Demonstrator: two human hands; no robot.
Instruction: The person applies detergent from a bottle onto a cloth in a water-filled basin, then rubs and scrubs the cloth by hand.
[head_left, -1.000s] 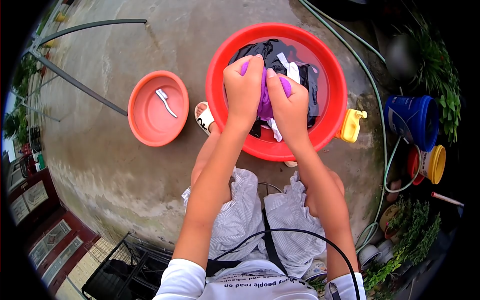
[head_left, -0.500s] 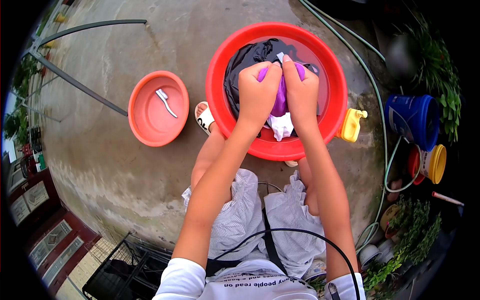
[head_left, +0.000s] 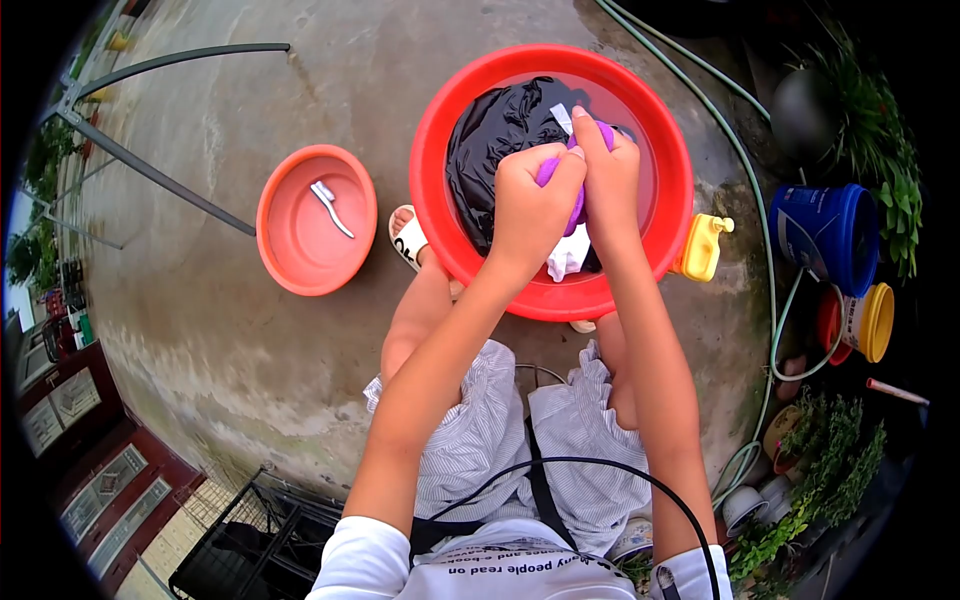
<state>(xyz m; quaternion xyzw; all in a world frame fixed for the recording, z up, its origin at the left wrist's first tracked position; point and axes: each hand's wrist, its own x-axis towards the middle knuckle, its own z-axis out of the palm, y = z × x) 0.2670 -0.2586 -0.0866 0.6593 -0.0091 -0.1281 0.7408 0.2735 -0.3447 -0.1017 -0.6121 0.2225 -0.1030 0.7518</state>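
Both hands are closed on a bunched purple cloth (head_left: 577,209) above a large red basin (head_left: 430,160). My left hand (head_left: 537,205) grips its left side, and my right hand (head_left: 612,178) grips it just to the right and slightly higher. The two hands are close together, with the cloth bulging out between and above them. Black fabric (head_left: 480,150) lies in the basin's water to the left of the hands. A white cloth (head_left: 568,254) shows below the purple one, near the basin's front wall. A small white piece (head_left: 561,118) sticks up beyond the hands.
An orange-pink basin (head_left: 317,278) at the left holds a white brush (head_left: 331,207). A yellow bottle (head_left: 703,248) stands right of the red basin. Farther right are a green hose (head_left: 752,190), a blue bucket (head_left: 852,235) and a yellow bucket (head_left: 877,322). A metal frame (head_left: 160,170) stands at upper left.
Both hands have shifted right with the purple cloth, and my left hand now sits lower than my right. More black fabric shows at the left of the basin.
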